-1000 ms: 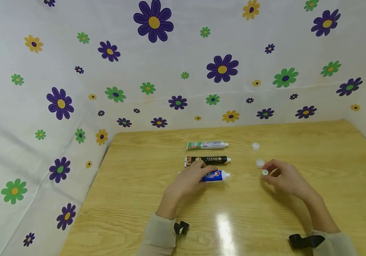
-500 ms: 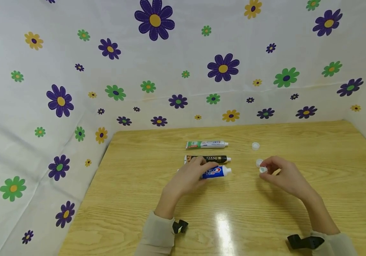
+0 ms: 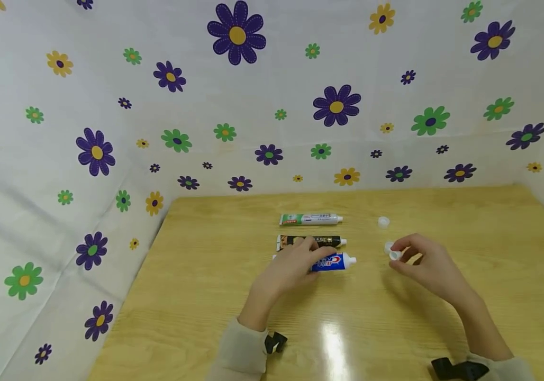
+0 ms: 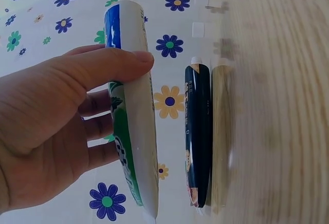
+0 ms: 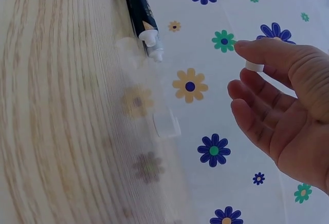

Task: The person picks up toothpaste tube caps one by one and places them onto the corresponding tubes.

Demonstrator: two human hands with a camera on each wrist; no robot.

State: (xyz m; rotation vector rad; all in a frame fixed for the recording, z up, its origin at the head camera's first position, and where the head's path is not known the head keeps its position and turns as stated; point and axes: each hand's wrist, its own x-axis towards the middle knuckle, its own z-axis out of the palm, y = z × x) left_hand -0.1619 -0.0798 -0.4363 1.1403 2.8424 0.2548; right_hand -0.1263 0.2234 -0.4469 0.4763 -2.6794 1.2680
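My left hand [image 3: 283,272] holds a blue and white toothpaste tube [image 4: 138,111] between thumb and fingers. The tube's white nozzle [image 3: 352,260] points right, towards my other hand, and part of its body is hidden under my fingers in the head view. Between thumb and fingertip, my right hand [image 3: 429,267] pinches a small white cap [image 5: 254,67]. A gap separates that cap from the nozzle. Just behind the left hand lies a black toothpaste tube [image 3: 331,242], its white tip also to the right.
Farther back on the wooden table [image 3: 196,286] lies a green and silver toothpaste tube [image 3: 311,219]. One loose white cap [image 3: 383,222] lies to its right, and another white cap [image 3: 388,247] sits beside my right fingertips. Flowered cloth [image 3: 272,69] closes off the back and sides.
The blue tube has shifted slightly right with my left hand. The cap in my right fingers has tilted, and the head view has shifted a little.
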